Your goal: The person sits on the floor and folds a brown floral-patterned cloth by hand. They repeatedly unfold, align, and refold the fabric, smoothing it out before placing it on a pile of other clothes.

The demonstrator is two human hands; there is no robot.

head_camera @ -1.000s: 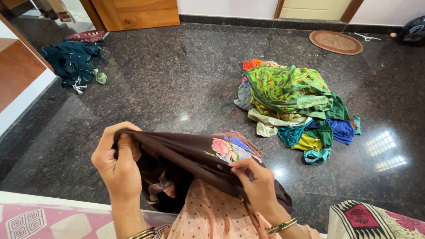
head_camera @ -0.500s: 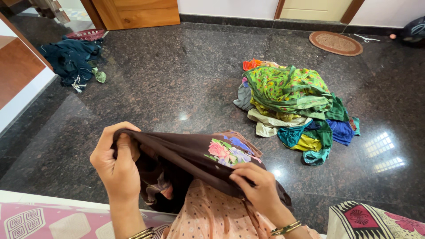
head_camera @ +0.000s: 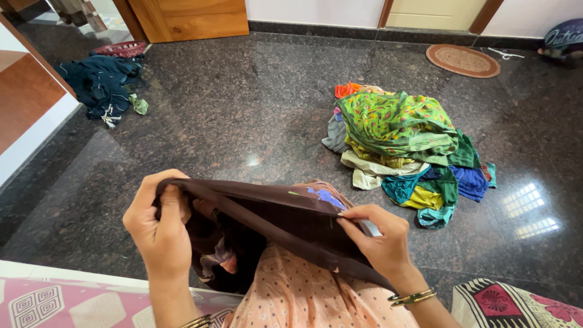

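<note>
I hold a dark brown garment (head_camera: 273,212) with coloured floral embroidery stretched across my lap, its opening held wide. My left hand (head_camera: 159,228) grips the left end of its edge in a fist. My right hand (head_camera: 379,240) pinches the edge on the right side, near the blue and pink embroidery. Both wrists wear gold bangles. Under the garment lies the peach dotted cloth (head_camera: 303,294) on my lap.
A heap of colourful clothes (head_camera: 404,149), mostly green, lies on the dark granite floor (head_camera: 231,115) ahead to the right. A dark blue pile (head_camera: 100,88) lies far left by a red basket (head_camera: 121,48). A round mat (head_camera: 463,59) lies near the door. Patterned bedding (head_camera: 54,304) borders the bottom.
My right hand has slid along the garment's edge and turned it, so less of the embroidery shows. The left hand holds in the same place.
</note>
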